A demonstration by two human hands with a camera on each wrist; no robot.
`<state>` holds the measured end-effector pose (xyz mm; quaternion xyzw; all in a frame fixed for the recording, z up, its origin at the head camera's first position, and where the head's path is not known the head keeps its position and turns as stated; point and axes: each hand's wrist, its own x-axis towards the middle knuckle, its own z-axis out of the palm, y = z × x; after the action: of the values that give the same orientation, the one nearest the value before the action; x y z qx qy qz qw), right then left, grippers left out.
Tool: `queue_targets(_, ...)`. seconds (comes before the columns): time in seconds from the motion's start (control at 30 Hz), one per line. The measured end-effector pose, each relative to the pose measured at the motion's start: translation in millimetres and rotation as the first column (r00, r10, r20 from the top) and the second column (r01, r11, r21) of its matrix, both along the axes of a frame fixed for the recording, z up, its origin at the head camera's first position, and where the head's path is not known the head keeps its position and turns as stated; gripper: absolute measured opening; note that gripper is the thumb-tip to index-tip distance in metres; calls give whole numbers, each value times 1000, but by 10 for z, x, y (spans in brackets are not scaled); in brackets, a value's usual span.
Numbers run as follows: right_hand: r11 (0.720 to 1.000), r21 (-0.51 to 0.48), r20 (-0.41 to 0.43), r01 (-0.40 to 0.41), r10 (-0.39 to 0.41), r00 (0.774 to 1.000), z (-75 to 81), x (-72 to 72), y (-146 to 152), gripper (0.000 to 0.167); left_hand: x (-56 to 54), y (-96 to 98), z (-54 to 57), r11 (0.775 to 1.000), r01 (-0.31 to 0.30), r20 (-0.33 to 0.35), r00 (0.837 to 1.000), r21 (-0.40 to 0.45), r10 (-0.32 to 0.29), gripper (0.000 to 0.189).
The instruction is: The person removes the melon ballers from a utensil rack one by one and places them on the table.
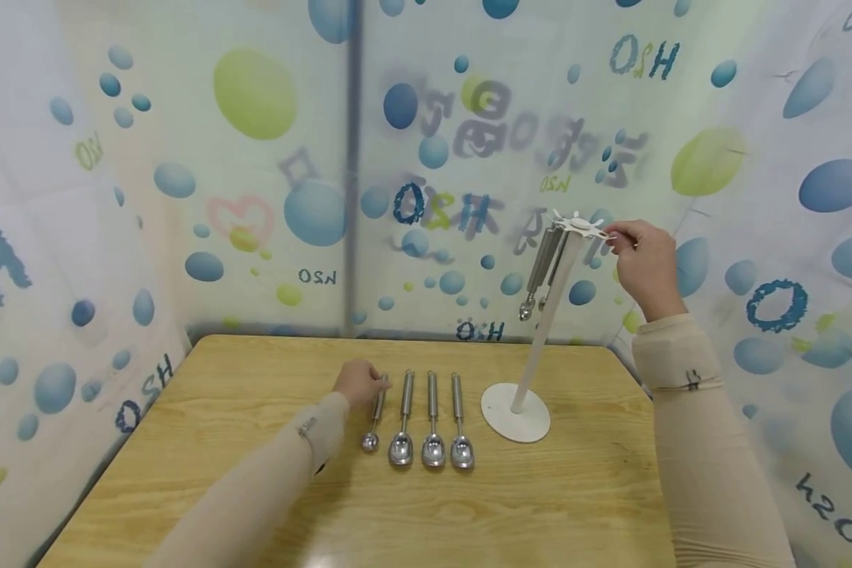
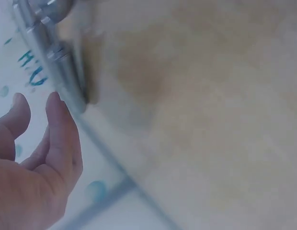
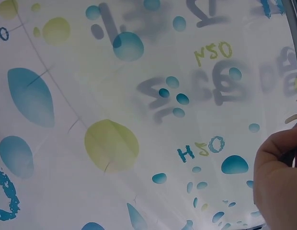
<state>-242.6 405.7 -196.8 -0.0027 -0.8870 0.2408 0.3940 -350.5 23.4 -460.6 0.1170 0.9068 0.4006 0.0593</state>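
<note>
A white utensil stand [image 1: 543,335] has a hooked top ring [image 1: 581,226], and metal utensils [image 1: 542,264] hang from its left side. My right hand [image 1: 642,260] pinches one hook of that ring; in the right wrist view the hand [image 3: 278,175] is cut off by the frame edge. On the table, a small round-headed scoop [image 1: 371,442] lies leftmost, beside three larger metal scoops [image 1: 401,450]. My left hand [image 1: 358,384] is by the small scoop's handle end. In the left wrist view, its thumb and fingers are apart, just short of a metal handle [image 2: 69,79].
The wooden table [image 1: 539,505] carries the scoops in a row, handles pointing away from me. The stand's round white base [image 1: 500,414] sits to their right. Printed curtains [image 1: 426,300] enclose the table at the back and sides.
</note>
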Motion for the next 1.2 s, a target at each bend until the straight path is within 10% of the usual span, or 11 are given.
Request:
queue_targets(0.33,1000,-19,24,7,-6,1000,-8,-6,5,25,-8,190,554,985,116,-71,992,125,-108,35)
queue_targets(0.7,999,-53,49,-11,14,999,7,-2,36,24,126,719,1257,921,297,-230,943,254,-241,32)
queue_targets(1.2,996,-68,86,-49,55,995,60,-43,54,26,333,1348,1686,865,383,-393,886,325,-244,29)
